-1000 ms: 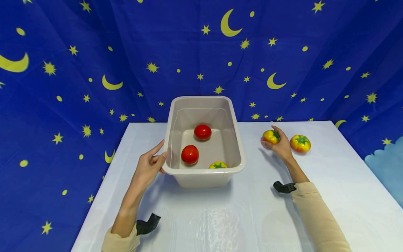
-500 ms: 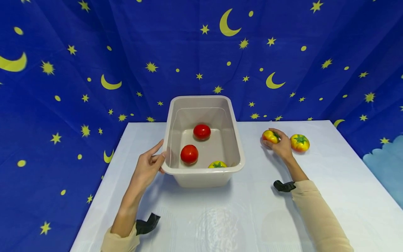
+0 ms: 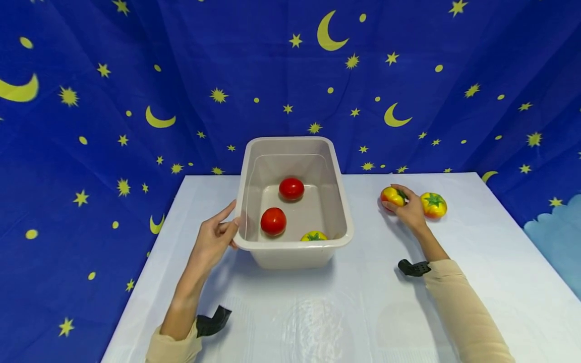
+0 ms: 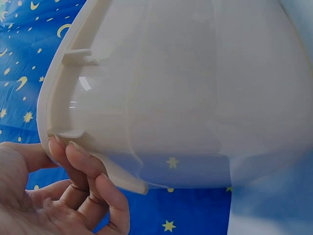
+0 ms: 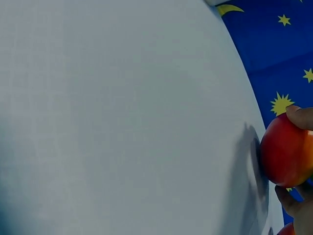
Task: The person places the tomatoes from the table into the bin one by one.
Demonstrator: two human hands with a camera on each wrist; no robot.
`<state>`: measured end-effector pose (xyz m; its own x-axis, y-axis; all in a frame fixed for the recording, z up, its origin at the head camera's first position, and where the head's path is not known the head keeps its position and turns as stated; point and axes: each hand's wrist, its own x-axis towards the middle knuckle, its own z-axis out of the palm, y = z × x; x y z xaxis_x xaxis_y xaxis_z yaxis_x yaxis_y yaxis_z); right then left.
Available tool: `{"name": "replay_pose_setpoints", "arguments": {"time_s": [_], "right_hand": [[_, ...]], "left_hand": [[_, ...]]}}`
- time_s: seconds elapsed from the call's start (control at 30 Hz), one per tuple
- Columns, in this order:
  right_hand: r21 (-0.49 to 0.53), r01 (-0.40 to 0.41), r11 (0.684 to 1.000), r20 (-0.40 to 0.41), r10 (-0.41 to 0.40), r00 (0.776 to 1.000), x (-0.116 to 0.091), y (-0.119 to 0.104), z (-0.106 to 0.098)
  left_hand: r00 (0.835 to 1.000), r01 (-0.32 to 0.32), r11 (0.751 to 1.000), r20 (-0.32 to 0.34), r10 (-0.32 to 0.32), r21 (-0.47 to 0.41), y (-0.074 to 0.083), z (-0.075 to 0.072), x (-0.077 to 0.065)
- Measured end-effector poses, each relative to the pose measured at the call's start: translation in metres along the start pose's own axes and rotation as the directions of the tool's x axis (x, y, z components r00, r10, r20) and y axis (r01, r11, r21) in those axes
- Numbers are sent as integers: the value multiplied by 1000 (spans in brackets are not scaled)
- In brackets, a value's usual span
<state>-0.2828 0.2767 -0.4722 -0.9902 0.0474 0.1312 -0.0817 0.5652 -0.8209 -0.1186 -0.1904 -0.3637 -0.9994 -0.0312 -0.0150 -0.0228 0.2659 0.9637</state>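
My left hand (image 3: 213, 241) pinches the left rim of a grey plastic bin (image 3: 290, 257). In the left wrist view, the fingers (image 4: 83, 164) curl under that rim against the bin's outer wall. Inside the bin lie two red tomatoes, one farther back (image 3: 291, 188) and one nearer (image 3: 273, 221). A yellow tomato with a green star-shaped top (image 3: 314, 236) is partly hidden behind the front rim. To the right, my right hand (image 3: 410, 209) grips a yellow-red tomato (image 3: 392, 196) between thumb and fingers. The right wrist view shows its red side (image 5: 286, 152) close by the table surface.
Another yellow-red tomato (image 3: 434, 205) sits on the white table (image 3: 363, 302) just right of my right hand. A blue curtain (image 3: 272, 65) with moons and stars hangs behind the table and at both sides.
My right hand has shifted slightly right with the tomato in its grip, closer to the other tomato on the table. The left hand and the bin have stayed in place.
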Motion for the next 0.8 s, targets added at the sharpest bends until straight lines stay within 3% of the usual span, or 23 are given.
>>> {"name": "replay_pose_setpoints", "arguments": {"time_s": [0.2,0.43,0.8], "right_hand": [[25,21,999,-21,-21,1000,1,-8,-10],[49,45,998,-48,-43,998,2,-22,-17],[42,185,982,-66,-182,981,2,-58,-16]], "left_hand": [[1000,-20,1000,7,20,-7,1,2,2],[1000,5,1000,-11,-5,16,1,2,-1],[999,-33,999,-16,33,10,-2,2,-1]]}}
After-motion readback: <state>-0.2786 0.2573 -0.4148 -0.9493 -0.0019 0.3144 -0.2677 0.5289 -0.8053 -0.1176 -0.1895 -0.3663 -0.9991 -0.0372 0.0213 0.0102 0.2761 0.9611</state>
